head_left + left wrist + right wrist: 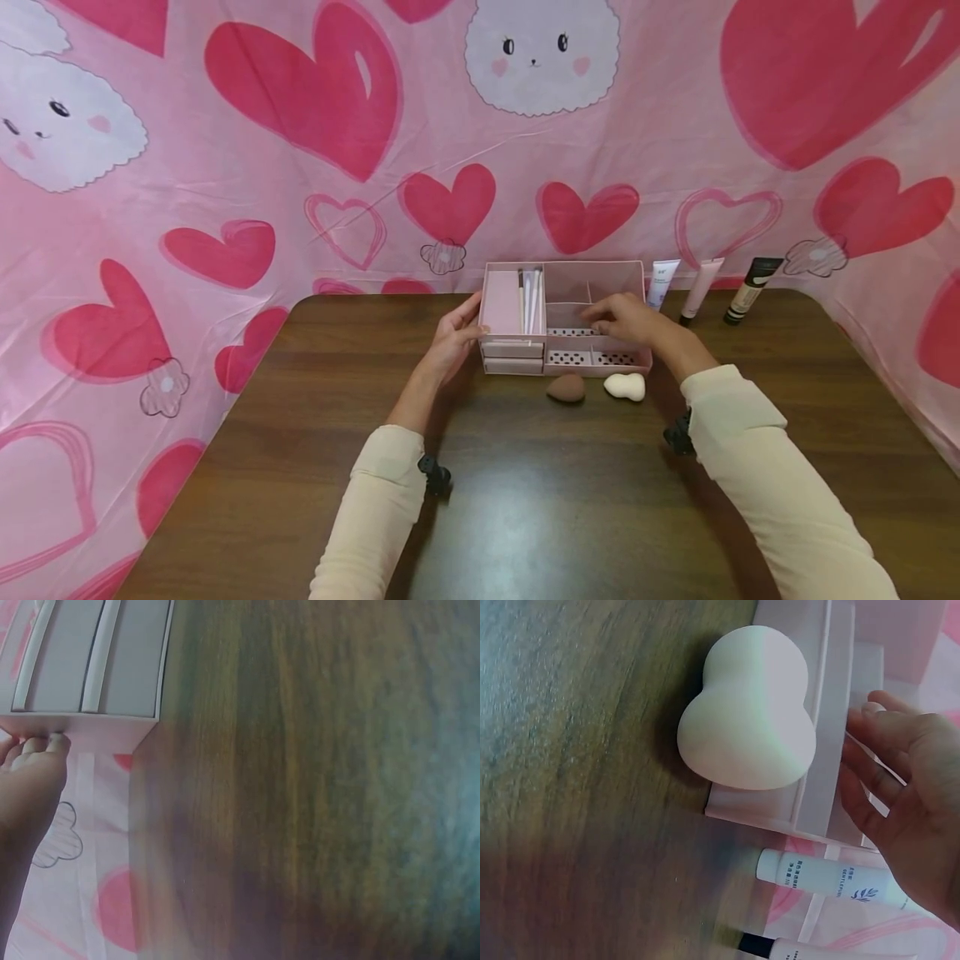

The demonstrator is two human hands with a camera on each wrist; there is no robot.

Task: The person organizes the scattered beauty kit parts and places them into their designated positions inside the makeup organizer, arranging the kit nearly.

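Your sleeves (pixel 375 492) reach over the desk (pixel 525 500) to the organizer (pixel 564 327), left hand (pixel 450 342) touching its left side with relaxed fingers (pixel 45 742), while your right hand (pixel 907 795) hovers open beside the white sponge (pixel 746 720).

Pink compartmented organizer (pixel 600 277) upright on the table's far edge — brushes (pixel 529 298) inside

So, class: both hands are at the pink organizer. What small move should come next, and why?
Probably lift the right hand out of the organizer and reach for the white sponge. That hand looks empty, the left hand steadies the box's side, and both sponges lie loose just in front.
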